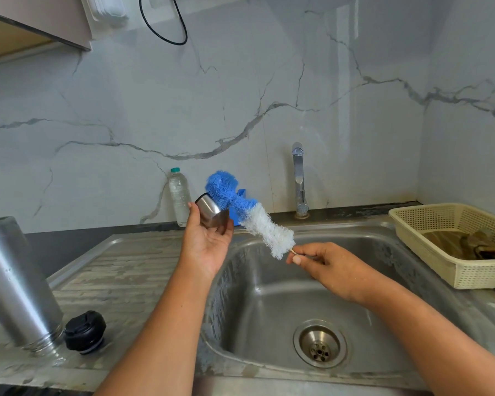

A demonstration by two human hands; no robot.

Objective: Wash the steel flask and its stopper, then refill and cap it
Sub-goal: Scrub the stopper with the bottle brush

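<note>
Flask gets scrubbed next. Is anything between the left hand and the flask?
Nothing visible blocks the way across the drainboard; the black stopper sits low beside the flask. But the left hand holds a steel cup, the right hand a brush.

The bottle brush (249,212) is bright blue over its far half and white toward the handle. At its 9 o'clock, the steel cup (212,214) is mirror silver. At 8 o'clock of the dull grey sink (269,284), the flask (15,281) is brushed silver and the stopper (85,331) black. The wall (269,81) is white marble with branching grey veins. The plastic bottle (180,195) is clear with a teal cap. At the sink's 3 o'clock, the basket (469,277) is cream with a fine grid of holes, holding brown cloth (452,238). The desk (57,244) is dark grey, and the cable (169,41) at 12 o'clock is black.
</note>
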